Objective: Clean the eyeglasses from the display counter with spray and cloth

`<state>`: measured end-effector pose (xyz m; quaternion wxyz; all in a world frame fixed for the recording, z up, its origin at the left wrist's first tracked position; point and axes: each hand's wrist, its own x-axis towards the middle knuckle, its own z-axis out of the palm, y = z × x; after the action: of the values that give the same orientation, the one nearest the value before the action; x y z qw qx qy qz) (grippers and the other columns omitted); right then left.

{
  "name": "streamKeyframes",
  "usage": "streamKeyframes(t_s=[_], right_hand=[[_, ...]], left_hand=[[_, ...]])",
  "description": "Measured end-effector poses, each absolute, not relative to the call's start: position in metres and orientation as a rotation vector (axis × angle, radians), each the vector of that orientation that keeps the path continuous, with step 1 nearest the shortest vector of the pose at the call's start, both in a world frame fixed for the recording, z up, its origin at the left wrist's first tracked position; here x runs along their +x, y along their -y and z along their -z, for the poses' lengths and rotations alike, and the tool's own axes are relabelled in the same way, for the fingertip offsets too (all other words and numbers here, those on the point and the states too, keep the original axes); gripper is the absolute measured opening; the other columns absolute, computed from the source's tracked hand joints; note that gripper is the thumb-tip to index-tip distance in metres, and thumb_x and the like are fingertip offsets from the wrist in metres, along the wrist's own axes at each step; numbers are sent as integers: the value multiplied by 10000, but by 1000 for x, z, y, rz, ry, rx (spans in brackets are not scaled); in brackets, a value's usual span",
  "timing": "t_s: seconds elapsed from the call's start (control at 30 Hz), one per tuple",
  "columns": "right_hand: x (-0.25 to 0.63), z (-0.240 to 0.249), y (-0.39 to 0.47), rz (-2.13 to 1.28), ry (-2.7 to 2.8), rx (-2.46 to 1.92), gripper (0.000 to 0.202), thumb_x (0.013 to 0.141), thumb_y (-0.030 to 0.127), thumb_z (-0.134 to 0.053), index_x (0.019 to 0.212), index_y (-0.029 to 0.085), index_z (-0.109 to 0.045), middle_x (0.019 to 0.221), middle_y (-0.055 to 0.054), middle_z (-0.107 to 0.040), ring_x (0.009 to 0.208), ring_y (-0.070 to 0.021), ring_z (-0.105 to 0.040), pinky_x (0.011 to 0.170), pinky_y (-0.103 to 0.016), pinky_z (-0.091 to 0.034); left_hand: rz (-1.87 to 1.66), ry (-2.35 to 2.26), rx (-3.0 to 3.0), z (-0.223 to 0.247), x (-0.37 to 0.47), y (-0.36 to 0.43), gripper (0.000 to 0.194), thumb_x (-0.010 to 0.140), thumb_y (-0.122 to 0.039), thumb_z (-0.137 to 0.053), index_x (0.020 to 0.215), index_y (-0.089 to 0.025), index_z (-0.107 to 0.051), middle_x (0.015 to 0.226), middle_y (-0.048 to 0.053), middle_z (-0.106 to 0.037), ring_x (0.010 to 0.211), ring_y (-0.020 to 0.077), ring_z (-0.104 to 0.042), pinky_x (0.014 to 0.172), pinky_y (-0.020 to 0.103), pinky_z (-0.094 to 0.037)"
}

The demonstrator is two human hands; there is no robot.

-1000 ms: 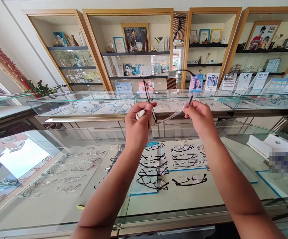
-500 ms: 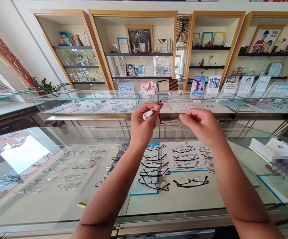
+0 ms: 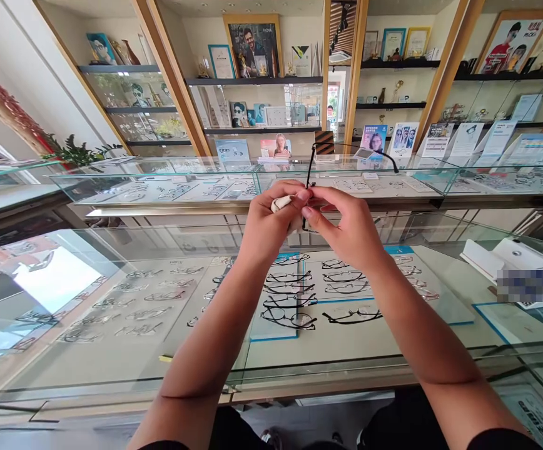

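Note:
Above the glass counter, my left hand (image 3: pixel 271 219) is closed around a crumpled pale cloth (image 3: pixel 281 203) and also grips a pair of black-framed glasses (image 3: pixel 309 165). The frame stands edge-on, with one dark temple arm stretching away to the right above my right hand. My right hand (image 3: pixel 344 219) touches the glasses from the right, its thumb and index finger at the middle of the frame beside the left fingertips. The fingers hide much of the lenses and the cloth.
Rows of glasses (image 3: pixel 288 319) lie inside the glass display counter (image 3: pixel 346 359) below my hands. A white open box (image 3: pixel 515 259) stands at the right. Behind are another glass showcase (image 3: pixel 177 203), standing cards and wall shelves (image 3: pixel 257 81). A small yellow object (image 3: pixel 165 359) lies at lower left.
My right hand has moved left to the glasses, close against my left hand. The glasses have turned slightly, showing more of the far temple arm. The view has tilted down.

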<state>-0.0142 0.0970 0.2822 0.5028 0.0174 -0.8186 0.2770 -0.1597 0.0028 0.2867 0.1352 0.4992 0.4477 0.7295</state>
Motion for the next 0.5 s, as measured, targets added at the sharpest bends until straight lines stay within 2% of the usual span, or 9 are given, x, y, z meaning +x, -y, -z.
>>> streamKeyframes(t_s=[0.1, 0.17, 0.23, 0.33, 0.5], right_hand=[[-19, -273, -101, -659, 1981, 7, 226, 1057, 240, -695, 1266, 254, -782, 1171, -64, -854, 1024, -251, -816, 973, -466, -686], [-21, -260, -109, -605, 1966, -44, 254, 1023, 190, -691, 1253, 240, -787, 1149, -77, -850, 1000, -261, -813, 956, -479, -687], [-20, -243, -119, -572, 1941, -94, 279, 1005, 179, -684, 1255, 234, -793, 1166, -92, -846, 1005, -269, -809, 954, -488, -686], [-16, -215, -136, -607, 1935, -142, 278, 1036, 252, -671, 1283, 255, -799, 1216, -97, -838, 1003, -259, -802, 945, -477, -691], [-12, -186, -153, -573, 1914, -197, 288, 1056, 291, -644, 1296, 264, -801, 1199, -101, -829, 1011, -258, -784, 926, -473, -683]], left_hand=[[-2055, -1292, 1354, -282, -159, -5, 224, 845, -401, -925, 887, -218, -801, 839, 17, -724, 720, 129, -635, 613, 251, -467], [-1970, -1353, 1297, -274, -158, -5, 265, 844, -433, -914, 948, -218, -800, 796, 3, -692, 627, 106, -546, 556, 248, -391], [-1926, -1462, 1284, -262, -160, -3, 286, 850, -433, -888, 1020, -224, -791, 884, 10, -714, 637, 97, -520, 563, 244, -377], [-1896, -1657, 1277, -237, -172, 1, 259, 836, -358, -831, 1043, -228, -743, 1101, 31, -715, 791, 118, -583, 684, 245, -460], [-1534, -1932, 1158, -195, -202, 0, 414, 766, -249, -755, 1175, -250, -688, 1161, 40, -608, 807, 142, -538, 723, 297, -481]])
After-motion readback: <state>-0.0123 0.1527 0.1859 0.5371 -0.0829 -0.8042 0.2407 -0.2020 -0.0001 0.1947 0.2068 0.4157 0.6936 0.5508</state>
